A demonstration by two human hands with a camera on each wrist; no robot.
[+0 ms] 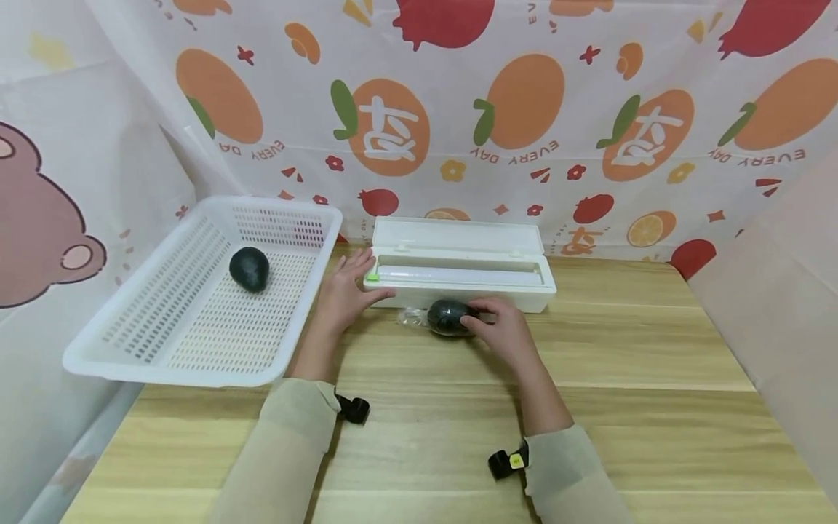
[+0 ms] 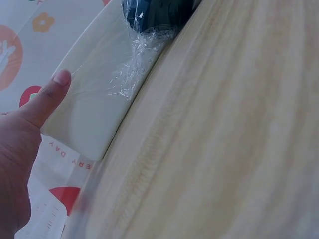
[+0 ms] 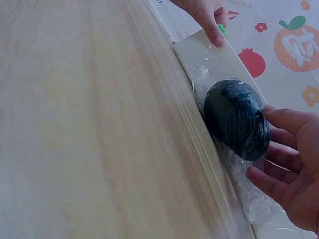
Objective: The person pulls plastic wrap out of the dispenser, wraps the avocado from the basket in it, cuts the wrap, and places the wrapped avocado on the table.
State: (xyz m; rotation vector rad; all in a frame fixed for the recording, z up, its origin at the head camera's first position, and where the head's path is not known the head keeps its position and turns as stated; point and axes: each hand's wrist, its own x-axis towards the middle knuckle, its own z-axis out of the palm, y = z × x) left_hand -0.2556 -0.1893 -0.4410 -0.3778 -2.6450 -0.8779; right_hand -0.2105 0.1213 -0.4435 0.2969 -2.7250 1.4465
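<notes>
A dark avocado (image 1: 448, 318) wrapped in clear cling film (image 2: 132, 74) is in front of a long white cling film dispenser (image 1: 458, 297). My right hand (image 1: 507, 331) holds the avocado's right end, thumb on the near side and fingers round the far side; the right wrist view shows the wrapped avocado (image 3: 237, 119) closely. Loose film bunches at both ends of it. My left hand (image 1: 343, 291) grips the dispenser's left end, its thumb against the front wall. The dispenser's lid (image 1: 458, 234) stands raised, showing a film roll (image 1: 458, 276) inside.
A white perforated basket (image 1: 164, 375) sits at the left with another avocado (image 1: 249, 269) inside. A green slider (image 1: 372, 277) is at the dispenser's left end. Printed sheeting (image 1: 452, 109) hangs behind the wooden table (image 1: 432, 437).
</notes>
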